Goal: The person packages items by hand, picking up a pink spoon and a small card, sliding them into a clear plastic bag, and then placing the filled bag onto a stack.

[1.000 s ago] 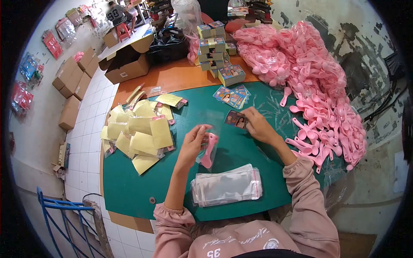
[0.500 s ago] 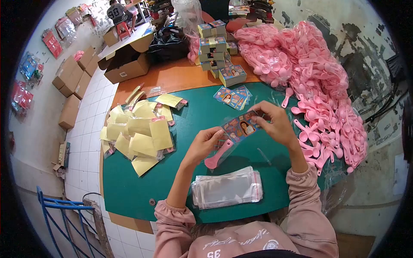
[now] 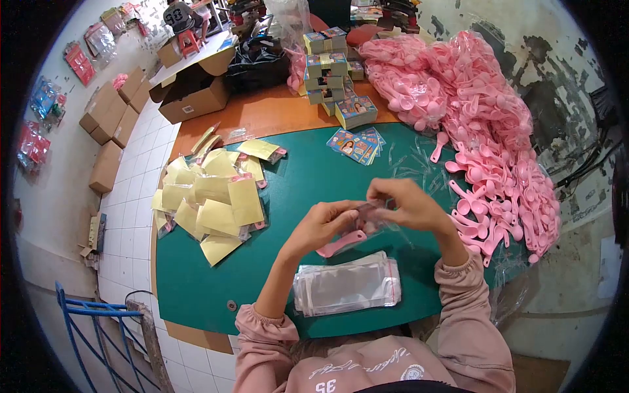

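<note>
Between both hands is a clear plastic bag (image 3: 375, 226), tilted and partly blurred. A pink scoop (image 3: 342, 243) shows in its lower part, and the printed card inside is mostly hidden. My left hand (image 3: 321, 226) is closed on the bag's left side, thumb on top. At the upper right end, my right hand (image 3: 409, 204) pinches the plastic with thumb and finger. Below them lies a stack of clear empty bags (image 3: 347, 287) on the green table mat (image 3: 282, 190).
Filled packets with yellow backs (image 3: 216, 203) are heaped on the left. Loose printed cards (image 3: 357, 145) and banded card stacks (image 3: 325, 65) stand at the back. Pink scoops (image 3: 481, 131) pile up along the right, near plastic strips (image 3: 416, 170).
The bag has tipped from face-on to edge-on, so its card no longer shows clearly. My right hand has come lower and closer to my left.
</note>
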The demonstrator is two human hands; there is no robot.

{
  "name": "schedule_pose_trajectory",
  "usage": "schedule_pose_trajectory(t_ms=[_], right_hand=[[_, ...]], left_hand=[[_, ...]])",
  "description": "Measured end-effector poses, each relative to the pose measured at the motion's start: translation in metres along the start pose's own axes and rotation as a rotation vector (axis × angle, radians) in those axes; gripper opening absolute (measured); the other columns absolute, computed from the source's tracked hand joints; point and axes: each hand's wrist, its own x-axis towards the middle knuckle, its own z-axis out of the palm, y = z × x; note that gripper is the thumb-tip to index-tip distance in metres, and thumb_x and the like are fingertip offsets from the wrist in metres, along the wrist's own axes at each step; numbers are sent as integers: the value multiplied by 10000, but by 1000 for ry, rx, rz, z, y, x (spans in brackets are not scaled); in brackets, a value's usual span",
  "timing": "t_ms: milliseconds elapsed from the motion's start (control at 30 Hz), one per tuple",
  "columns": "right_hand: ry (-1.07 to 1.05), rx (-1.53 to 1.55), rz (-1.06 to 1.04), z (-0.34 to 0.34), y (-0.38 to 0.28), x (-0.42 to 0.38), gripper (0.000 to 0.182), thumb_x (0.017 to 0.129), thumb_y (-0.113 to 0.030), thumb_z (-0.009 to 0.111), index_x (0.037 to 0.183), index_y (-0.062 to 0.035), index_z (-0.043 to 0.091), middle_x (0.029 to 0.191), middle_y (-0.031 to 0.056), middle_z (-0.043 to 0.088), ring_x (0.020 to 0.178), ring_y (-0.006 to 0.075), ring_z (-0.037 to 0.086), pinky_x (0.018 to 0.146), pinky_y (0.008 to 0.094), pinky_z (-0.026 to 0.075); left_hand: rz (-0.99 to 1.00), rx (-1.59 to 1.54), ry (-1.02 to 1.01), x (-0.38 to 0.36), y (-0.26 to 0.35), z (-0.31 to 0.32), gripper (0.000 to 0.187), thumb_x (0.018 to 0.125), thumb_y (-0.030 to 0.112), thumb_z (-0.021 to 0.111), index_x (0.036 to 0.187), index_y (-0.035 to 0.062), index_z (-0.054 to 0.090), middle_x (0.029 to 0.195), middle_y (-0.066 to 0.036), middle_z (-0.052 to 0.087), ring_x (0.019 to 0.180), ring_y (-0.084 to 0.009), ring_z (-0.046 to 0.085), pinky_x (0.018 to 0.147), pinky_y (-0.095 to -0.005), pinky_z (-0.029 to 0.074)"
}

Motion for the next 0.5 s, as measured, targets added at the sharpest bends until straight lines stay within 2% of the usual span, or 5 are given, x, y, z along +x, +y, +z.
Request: schedule_pose_trajectory(t_ms=[133, 200, 333, 400, 500], right_hand=[[6, 21, -106, 23, 23, -1, 311, 704, -154, 649, 974, -14, 582, 767, 105, 606, 645, 186, 560, 608, 283, 445], [-126, 27, 31, 20, 26, -4, 377, 687, -167, 674, 1026, -31, 581, 767, 88, 618, 651, 145, 556, 598, 266, 434], [55, 242, 295, 13, 40, -19, 321, 694, -164, 688, 953, 6, 604, 743, 56, 619, 682, 82, 533, 594, 227, 416], [132, 289, 331, 14, 42, -21, 304, 699, -154, 687, 934, 20, 607, 741, 41, 613, 687, 68, 519, 594, 217, 409], [155, 650, 319, 25, 39, -26, 228, 699, -127, 687, 841, 31, 605, 700, 23, 575, 663, 61, 490, 583, 208, 391]], left_hand=[[49, 247, 118, -10, 13, 10, 477, 847, 178, 551, 1269, 31, 384, 652, -109, 601, 573, -93, 525, 579, -247, 434], [-139, 270, 68, -16, 23, 8, 560, 838, 185, 567, 1315, 48, 307, 688, -109, 617, 609, -107, 553, 590, -256, 436], [-122, 206, -71, -34, -1, -16, 549, 839, 136, 562, 1323, 94, 305, 870, -61, 628, 700, -81, 526, 625, -236, 446], [-46, -267, 71, -39, -13, -18, 494, 831, 106, 571, 1276, 85, 359, 925, -66, 612, 768, -103, 563, 685, -239, 476], [-119, -330, 180, -38, -18, -21, 444, 836, 82, 561, 1239, 53, 379, 981, -84, 595, 844, -122, 580, 736, -252, 498]])
